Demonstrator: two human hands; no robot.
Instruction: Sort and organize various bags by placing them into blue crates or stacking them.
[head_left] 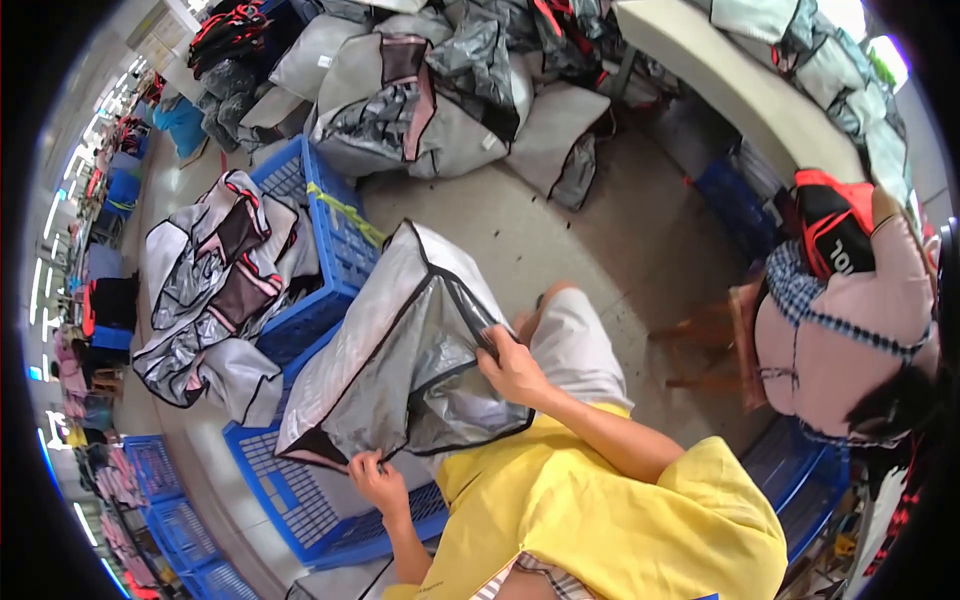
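A large boxy bag (370, 350) with silvery lining and black edging rests on my lap, its lined inside facing me. My right hand (515, 370) is closed on the black edging at the bag's right side. Down at the lower left corner, my left hand (378, 482) pinches the bag's black-trimmed edge. A small dark spot shows at those left fingers, too small to name. Under and beside the bag lies a blue plastic crate (265, 480).
Another blue crate (345, 255) at the left overflows with similar silvery bags (215, 285). More grey bags (430, 110) are heaped on the floor ahead. At the right a person in pink (850, 320) sits by a pale bench (740, 75), close to a red-and-black bag (835, 220).
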